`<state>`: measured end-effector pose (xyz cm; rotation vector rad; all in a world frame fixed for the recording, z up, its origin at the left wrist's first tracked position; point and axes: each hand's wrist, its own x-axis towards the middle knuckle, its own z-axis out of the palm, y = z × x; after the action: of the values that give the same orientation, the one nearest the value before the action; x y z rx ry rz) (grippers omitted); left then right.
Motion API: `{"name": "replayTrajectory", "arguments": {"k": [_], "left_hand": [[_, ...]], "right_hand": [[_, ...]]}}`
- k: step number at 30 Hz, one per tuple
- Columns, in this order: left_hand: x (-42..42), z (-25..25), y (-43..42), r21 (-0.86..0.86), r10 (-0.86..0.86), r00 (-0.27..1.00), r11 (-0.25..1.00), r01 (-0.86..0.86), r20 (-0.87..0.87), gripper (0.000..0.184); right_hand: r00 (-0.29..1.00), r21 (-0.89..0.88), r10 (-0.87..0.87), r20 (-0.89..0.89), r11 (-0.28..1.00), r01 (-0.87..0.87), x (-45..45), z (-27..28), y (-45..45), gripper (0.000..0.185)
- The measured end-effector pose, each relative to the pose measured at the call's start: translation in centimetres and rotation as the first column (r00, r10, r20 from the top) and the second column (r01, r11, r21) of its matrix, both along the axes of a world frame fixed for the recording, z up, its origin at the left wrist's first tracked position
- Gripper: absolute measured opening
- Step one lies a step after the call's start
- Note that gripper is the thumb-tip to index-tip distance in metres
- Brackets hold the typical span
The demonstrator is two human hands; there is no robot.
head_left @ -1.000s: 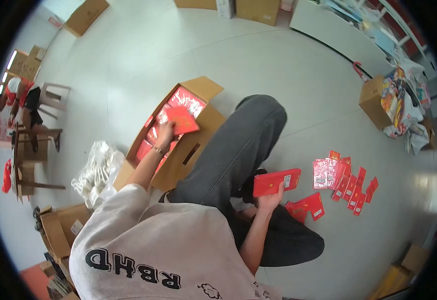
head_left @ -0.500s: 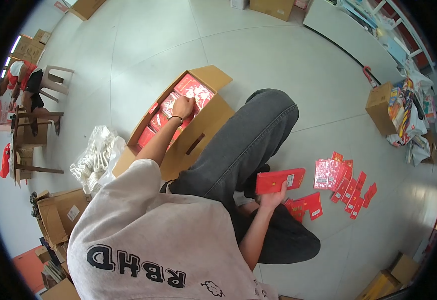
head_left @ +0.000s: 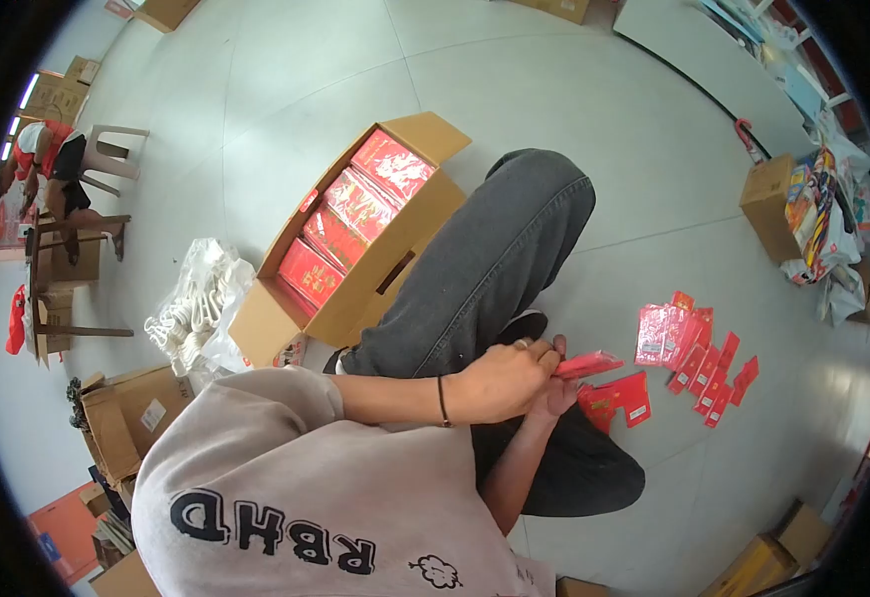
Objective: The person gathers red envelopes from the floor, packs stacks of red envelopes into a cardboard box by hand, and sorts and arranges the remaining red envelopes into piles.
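My left hand (head_left: pixel 507 382), with a dark band at the wrist, is closed over the near end of a small stack of red packets (head_left: pixel 590 365). Below it, my right hand (head_left: pixel 554 400) grips the same stack, its fingers partly hidden behind the left. The stack is seen nearly edge-on. To the left of my raised knee, an open cardboard box (head_left: pixel 392 284) holds several plastic-wrapped bundles of red packets (head_left: pixel 358 204). More red packets (head_left: pixel 637 399) lie beside my lower knee, and several others (head_left: pixel 699 366) are spread over the floor further right.
A clear bag of white cords (head_left: pixel 196 310) lies left of the box. Cardboard boxes (head_left: pixel 138 416) stand at the lower left. Another person (head_left: pixel 59 164) bends by a table and a plastic chair at far left. A carton (head_left: pixel 768 207) with bags stands at right.
My left hand has left the open box and moved right to the packets in my right hand. That stack has tilted from face-up to nearly edge-on. The box's bundles are now uncovered.
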<state>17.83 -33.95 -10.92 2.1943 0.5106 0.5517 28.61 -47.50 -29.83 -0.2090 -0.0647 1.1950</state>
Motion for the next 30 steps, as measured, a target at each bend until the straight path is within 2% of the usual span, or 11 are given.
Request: {"name": "replayTrajectory", "arguments": {"k": [3,5,7,9,12,17,18,19,23,25,30], "left_hand": [[-1.5,-2.4,0.2,-0.211,-0.256,0.946,0.954,0.214,-0.200,0.025],[-2.5,-0.8,2.8,-0.379,-0.192,0.962,0.919,0.107,-0.194,0.028],[-4.6,1.0,5.5,-0.535,-0.002,0.985,0.840,-0.092,-0.173,0.027],[-6.6,1.5,7.3,-0.617,0.441,0.897,0.704,-0.352,-0.008,0.025],[-10.5,0.8,13.4,-0.685,0.758,0.652,0.470,-0.556,-0.010,0.030],[-21.0,-14.6,21.8,-0.514,0.875,0.411,0.237,-0.825,-0.256,0.040],[-24.5,-20.6,24.4,-0.398,0.740,0.308,0.059,-0.916,-0.598,0.041],[-23.4,-22.7,24.0,-0.655,0.914,0.213,-0.073,-0.752,-0.346,0.041],[-23.6,-23.6,24.2,-0.653,0.901,0.149,-0.174,-0.737,-0.408,0.044],[-25.7,-25.9,23.7,-0.485,0.923,0.182,-0.005,-0.874,-0.338,0.047],[-27.5,-21.4,17.7,-0.595,0.939,0.008,-0.210,-0.775,-0.343,0.043]], "right_hand": [[0.997,0.112,-0.058,0.041,0.992,0.053,-1.0,-3.0,-1.6,0.047],[0.955,-0.499,-0.289,0.065,0.820,0.282,-1.8,3.9,0.2,0.045],[0.938,-0.549,-0.346,0.029,0.778,0.304,-1.0,3.3,0.1,0.037],[0.947,0.142,-0.171,-0.273,0.966,0.216,0.7,-0.5,-0.6,0.026],[0.955,0.089,-0.215,-0.203,0.968,0.237,0.7,-0.5,0.0,0.024],[0.962,-0.023,-0.212,-0.174,0.977,0.212,0.5,0.5,0.6,0.022],[0.965,0.056,-0.166,-0.205,0.982,0.181,0.5,0.3,1.0,0.022],[0.965,0.128,-0.120,-0.231,0.980,0.152,0.4,0.2,1.0,0.024],[0.967,0.081,-0.171,-0.187,0.979,0.189,0.1,0.0,0.7,0.023],[0.967,0.072,-0.190,-0.170,0.976,0.205,0.0,0.2,0.6,0.022],[0.965,0.008,-0.204,-0.167,0.978,0.209,-0.3,0.4,0.9,0.022]]}}
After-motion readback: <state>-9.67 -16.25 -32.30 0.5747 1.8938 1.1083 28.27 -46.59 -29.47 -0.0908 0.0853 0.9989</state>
